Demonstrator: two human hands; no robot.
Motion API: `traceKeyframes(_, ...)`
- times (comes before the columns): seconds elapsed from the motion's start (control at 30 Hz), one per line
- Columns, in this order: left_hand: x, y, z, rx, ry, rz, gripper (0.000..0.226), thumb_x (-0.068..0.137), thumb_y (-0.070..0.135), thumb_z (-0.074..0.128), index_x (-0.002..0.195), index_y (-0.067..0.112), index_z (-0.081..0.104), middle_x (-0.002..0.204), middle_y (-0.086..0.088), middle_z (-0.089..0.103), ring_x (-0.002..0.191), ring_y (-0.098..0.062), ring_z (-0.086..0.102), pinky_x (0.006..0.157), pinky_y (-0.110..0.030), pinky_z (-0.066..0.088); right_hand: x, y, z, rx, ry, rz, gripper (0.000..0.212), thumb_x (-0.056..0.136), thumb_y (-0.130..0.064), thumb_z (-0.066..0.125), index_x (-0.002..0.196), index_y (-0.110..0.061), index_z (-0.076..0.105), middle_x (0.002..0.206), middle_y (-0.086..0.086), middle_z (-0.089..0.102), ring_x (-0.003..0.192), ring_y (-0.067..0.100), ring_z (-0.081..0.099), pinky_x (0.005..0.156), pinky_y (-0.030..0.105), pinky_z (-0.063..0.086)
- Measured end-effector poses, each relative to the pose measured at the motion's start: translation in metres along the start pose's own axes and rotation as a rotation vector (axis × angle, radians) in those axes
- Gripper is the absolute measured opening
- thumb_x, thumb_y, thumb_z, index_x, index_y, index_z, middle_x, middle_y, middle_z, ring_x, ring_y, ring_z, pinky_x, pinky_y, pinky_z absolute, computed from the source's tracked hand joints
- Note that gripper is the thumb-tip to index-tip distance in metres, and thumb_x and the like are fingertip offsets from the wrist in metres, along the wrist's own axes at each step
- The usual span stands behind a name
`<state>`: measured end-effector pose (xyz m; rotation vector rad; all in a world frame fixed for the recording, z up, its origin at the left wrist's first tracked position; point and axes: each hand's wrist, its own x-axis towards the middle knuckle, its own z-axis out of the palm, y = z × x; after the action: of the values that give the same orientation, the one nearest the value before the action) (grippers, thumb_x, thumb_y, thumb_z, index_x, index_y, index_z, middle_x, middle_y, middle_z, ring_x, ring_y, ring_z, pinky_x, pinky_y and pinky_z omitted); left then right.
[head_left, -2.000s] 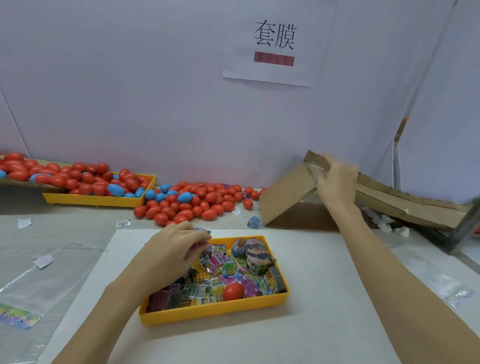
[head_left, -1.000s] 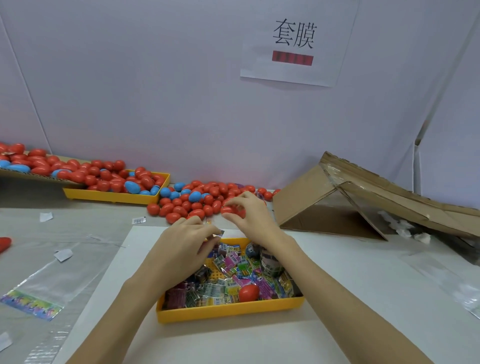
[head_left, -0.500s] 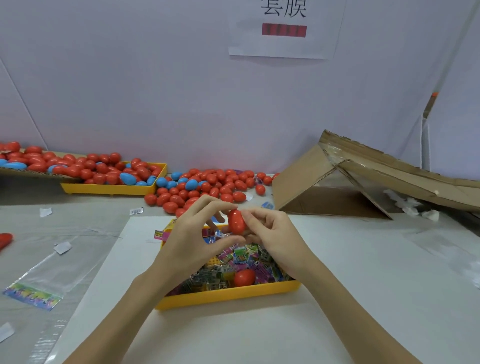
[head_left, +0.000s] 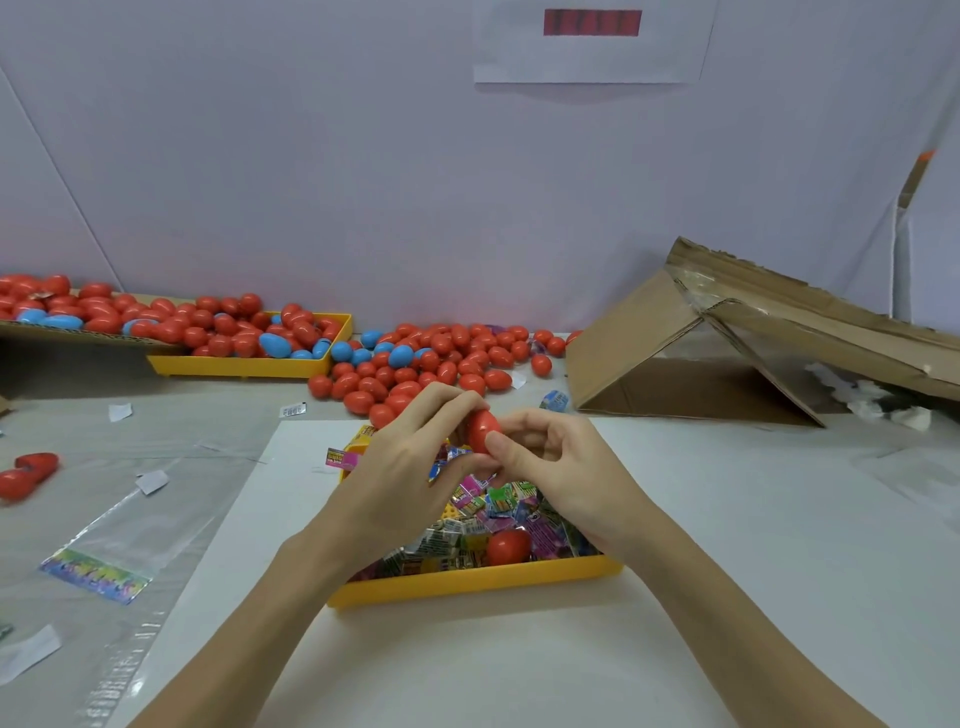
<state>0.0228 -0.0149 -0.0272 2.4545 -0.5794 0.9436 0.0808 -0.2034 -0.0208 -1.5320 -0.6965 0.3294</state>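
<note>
Both hands hold one red plastic egg (head_left: 483, 429) above the near yellow tray (head_left: 467, 581). My left hand (head_left: 400, 467) curls its fingers round the egg's left side and also holds a small colourful packet (head_left: 447, 460) beneath it. My right hand (head_left: 556, 462) pinches the egg from the right with thumb and fingers. The tray is filled with small printed packets (head_left: 493, 506) and one more red egg (head_left: 508, 545).
A heap of red and blue eggs (head_left: 431, 364) lies behind the tray, more fill a second yellow tray (head_left: 244, 366) at back left. A collapsed cardboard box (head_left: 753, 353) stands at right. Clear plastic bags (head_left: 114, 540) and two red egg halves (head_left: 26, 473) lie at left.
My right hand left the cardboard box, took a red egg from the heap and brought it to my left hand over the tray. Both hands now grip it.
</note>
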Motion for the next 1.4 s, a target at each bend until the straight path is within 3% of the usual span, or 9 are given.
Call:
traceKeyframes(0.17, 0.003, -0.005, -0.003, -0.106, 0.007, -0.03, 0.046, 0.093, 0.029, 0.067, 0.134, 0.009, 0.062, 0.124, 0.001, 0.061, 0.099, -0.005, 0.061, 0.089, -0.02, 0.054, 0.003, 0.006, 0.005, -0.017, 0.097, -0.023, 0.026, 0.094, -0.025, 0.073, 0.118, -0.015, 0.072, 0.105, -0.001, 0.079, 0.1, 0.015, 0.075, 0.081, 0.026, 0.06)
traceKeyframes(0.3, 0.001, -0.007, -0.003, -0.164, 0.003, -0.069, 0.052, 0.093, 0.01, 0.073, 0.143, 0.015, 0.056, 0.129, 0.003, 0.059, 0.102, -0.008, 0.066, 0.089, -0.018, 0.055, 0.002, 0.01, 0.013, -0.21, 0.177, -0.135, 0.033, 0.098, -0.04, 0.061, 0.123, -0.02, 0.071, 0.094, -0.011, 0.076, 0.089, 0.006, 0.071, 0.078, 0.021, 0.056)
traceKeyframes(0.37, 0.003, -0.006, -0.003, -0.315, 0.036, -0.191, 0.054, 0.093, 0.001, 0.072, 0.143, 0.017, 0.056, 0.126, 0.002, 0.063, 0.099, -0.011, 0.07, 0.087, -0.019, 0.057, 0.001, 0.011, 0.012, -0.309, 0.186, -0.163, 0.034, 0.106, -0.038, 0.05, 0.128, -0.022, 0.069, 0.091, -0.012, 0.073, 0.084, 0.002, 0.067, 0.075, 0.017, 0.051)
traceKeyframes(0.5, 0.008, -0.007, -0.013, -0.784, 0.163, -0.619, 0.038, 0.098, 0.001, 0.066, 0.13, 0.022, 0.065, 0.119, -0.004, 0.071, 0.093, -0.018, 0.076, 0.08, -0.022, 0.058, 0.001, 0.012, 0.005, -0.667, 0.158, -0.22, 0.025, 0.103, -0.014, 0.061, 0.123, -0.021, 0.074, 0.11, -0.006, 0.07, 0.1, 0.003, 0.062, 0.086, 0.012, 0.046)
traceKeyframes(0.67, 0.011, -0.014, -0.021, -1.088, 0.281, -0.789, 0.036, 0.086, 0.018, 0.073, 0.122, 0.015, 0.072, 0.106, -0.011, 0.073, 0.091, -0.024, 0.069, 0.075, -0.024, 0.057, 0.004, 0.016, 0.01, -1.044, -0.02, -0.085, 0.023, 0.092, -0.037, 0.075, 0.115, -0.032, 0.075, 0.11, -0.004, 0.054, 0.11, 0.013, 0.047, 0.095, 0.03, 0.044)
traceKeyframes(0.9, 0.009, -0.018, -0.022, -1.009, 0.258, -0.817, 0.035, 0.08, 0.031, 0.078, 0.114, 0.023, 0.077, 0.101, -0.008, 0.076, 0.083, -0.015, 0.068, 0.071, -0.021, 0.056, 0.008, 0.02, 0.017, -1.037, 0.174, -0.139, 0.029, 0.092, -0.05, 0.072, 0.089, -0.022, 0.063, 0.091, -0.009, 0.047, 0.093, 0.008, 0.039, 0.081, 0.021, 0.036)
traceKeyframes(1.03, 0.006, -0.019, -0.023, -0.915, 0.163, -0.796, 0.035, 0.08, 0.035, 0.078, 0.114, 0.028, 0.076, 0.099, -0.001, 0.077, 0.081, -0.011, 0.067, 0.072, -0.022, 0.055, 0.009, 0.023, 0.019, -1.206, 0.159, 0.026, 0.042, 0.088, -0.063, 0.067, 0.094, -0.022, 0.066, 0.1, -0.004, 0.051, 0.106, 0.016, 0.042, 0.088, 0.029, 0.044)
traceKeyframes(1.2, 0.005, -0.018, -0.02, -0.866, 0.068, -0.773, 0.042, 0.081, 0.035, 0.079, 0.119, 0.022, 0.068, 0.108, 0.001, 0.079, 0.088, -0.011, 0.073, 0.072, -0.021, 0.057, 0.007, 0.017, 0.019, -1.1, 0.128, -0.005, 0.017, 0.091, -0.043, 0.075, 0.091, -0.028, 0.068, 0.094, -0.01, 0.045, 0.105, 0.014, 0.044, 0.085, 0.025, 0.037)
traceKeyframes(1.4, 0.003, -0.017, -0.019, -0.757, -0.05, -0.672, 0.015, 0.1, 0.021, 0.067, 0.115, 0.017, 0.066, 0.102, 0.004, 0.076, 0.081, -0.029, 0.068, 0.069, -0.033, 0.059, 0.003, 0.002, 0.003, -0.616, 0.205, -0.105, 0.008, 0.092, -0.019, 0.078, 0.089, -0.016, 0.071, 0.079, -0.007, 0.073, 0.077, 0.005, 0.068, 0.071, 0.014, 0.05)
